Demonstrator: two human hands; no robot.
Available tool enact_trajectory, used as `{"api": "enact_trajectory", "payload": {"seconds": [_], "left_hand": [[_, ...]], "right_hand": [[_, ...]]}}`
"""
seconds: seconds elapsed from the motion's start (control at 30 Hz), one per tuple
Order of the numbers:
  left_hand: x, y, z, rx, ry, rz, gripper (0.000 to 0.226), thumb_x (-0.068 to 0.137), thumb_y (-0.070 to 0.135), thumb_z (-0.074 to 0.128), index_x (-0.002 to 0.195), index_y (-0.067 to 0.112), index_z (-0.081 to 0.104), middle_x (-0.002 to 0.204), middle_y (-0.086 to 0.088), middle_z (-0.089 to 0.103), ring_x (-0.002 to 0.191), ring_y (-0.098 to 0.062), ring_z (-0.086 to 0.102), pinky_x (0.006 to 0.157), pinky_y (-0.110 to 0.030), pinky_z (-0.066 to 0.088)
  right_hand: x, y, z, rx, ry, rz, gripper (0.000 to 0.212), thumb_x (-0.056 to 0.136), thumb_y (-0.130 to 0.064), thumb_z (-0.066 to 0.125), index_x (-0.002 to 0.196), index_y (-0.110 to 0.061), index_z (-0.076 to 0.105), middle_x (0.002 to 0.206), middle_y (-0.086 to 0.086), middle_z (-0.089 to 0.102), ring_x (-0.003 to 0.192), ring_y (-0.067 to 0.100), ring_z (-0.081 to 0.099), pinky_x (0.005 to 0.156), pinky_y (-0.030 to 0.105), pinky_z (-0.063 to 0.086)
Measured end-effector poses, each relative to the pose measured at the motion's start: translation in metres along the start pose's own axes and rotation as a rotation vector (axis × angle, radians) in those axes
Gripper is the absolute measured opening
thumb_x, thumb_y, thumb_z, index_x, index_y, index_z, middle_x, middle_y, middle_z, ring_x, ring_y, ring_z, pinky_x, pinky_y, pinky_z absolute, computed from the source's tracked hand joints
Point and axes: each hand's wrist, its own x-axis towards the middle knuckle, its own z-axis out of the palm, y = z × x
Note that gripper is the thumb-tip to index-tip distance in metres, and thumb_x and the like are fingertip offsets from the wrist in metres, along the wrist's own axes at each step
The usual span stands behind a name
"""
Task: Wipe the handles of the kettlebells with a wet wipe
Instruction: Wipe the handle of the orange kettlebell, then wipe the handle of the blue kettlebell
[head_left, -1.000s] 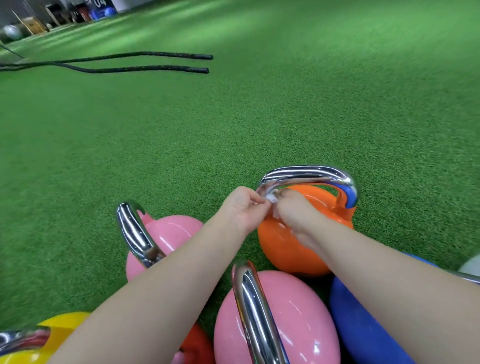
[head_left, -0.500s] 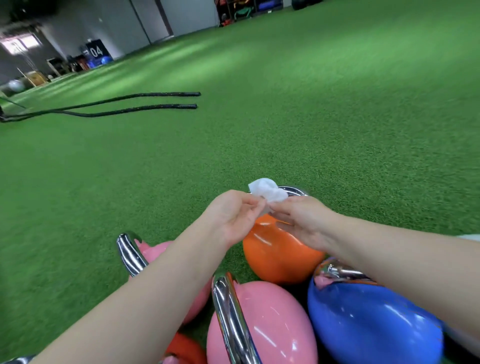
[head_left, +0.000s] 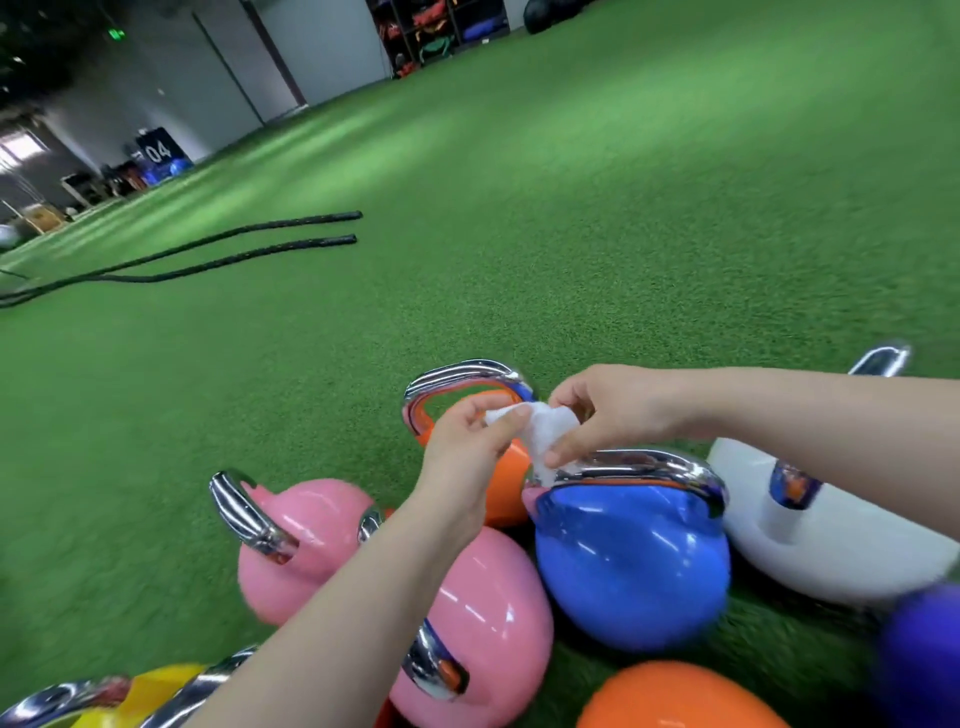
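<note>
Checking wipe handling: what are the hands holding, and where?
Both hold the wet wipe: left hand pinches its left edge, right hand its right side.

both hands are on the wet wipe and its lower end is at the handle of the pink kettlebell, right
Not quite. The left hand and right hand both pinch the wet wipe, but its lower end meets the chrome handle of the blue kettlebell, not a pink one. The head view shows it.

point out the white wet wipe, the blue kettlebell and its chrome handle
white wet wipe (head_left: 551, 427), head view, crumpled middle
blue kettlebell (head_left: 631, 566), head view, round body
chrome handle (head_left: 641, 464), head view, top bar
</note>
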Motion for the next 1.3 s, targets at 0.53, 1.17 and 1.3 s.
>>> {"api": "enact_trajectory", "payload": {"seconds": [0.53,1.17,1.3], "left_hand": [[-0.013,0.035,0.034,0.346,-0.223,0.114,0.029,0.088,0.001,0.058,0.104,0.021,0.045,0.064,0.008,0.066,0.05,-0.005,0.054,0.046,-0.017,0.041],[-0.009,-0.013,0.061,1.019,-0.083,0.603,0.028,0.09,0.003,0.051,0.117,0.003,0.059,0.118,-0.012,0.061,0.108,-0.022,0.054,0.085,-0.015,0.03],[0.0,-0.036,0.055,1.242,-0.347,0.589,0.029,0.094,0.026,0.05,0.116,0.008,0.055,0.121,-0.011,0.059,0.115,-0.028,0.051,0.088,-0.028,0.034]], "right_hand": [[-0.049,0.021,-0.016,0.665,-0.035,0.213,0.066,0.089,-0.068,0.019,0.077,-0.014,0.057,0.06,-0.002,0.054,0.051,0.014,0.042,0.048,0.024,0.027],[-0.04,0.045,0.007,-0.027,0.335,0.337,0.029,0.084,-0.02,0.056,0.06,-0.013,0.042,0.042,0.0,0.052,0.05,0.024,0.051,0.041,0.019,0.034],[-0.046,0.042,0.003,-0.68,0.384,0.251,0.035,0.082,-0.051,0.058,0.086,-0.018,0.046,0.084,-0.002,0.051,0.085,0.024,0.052,0.063,0.028,0.037]]}}
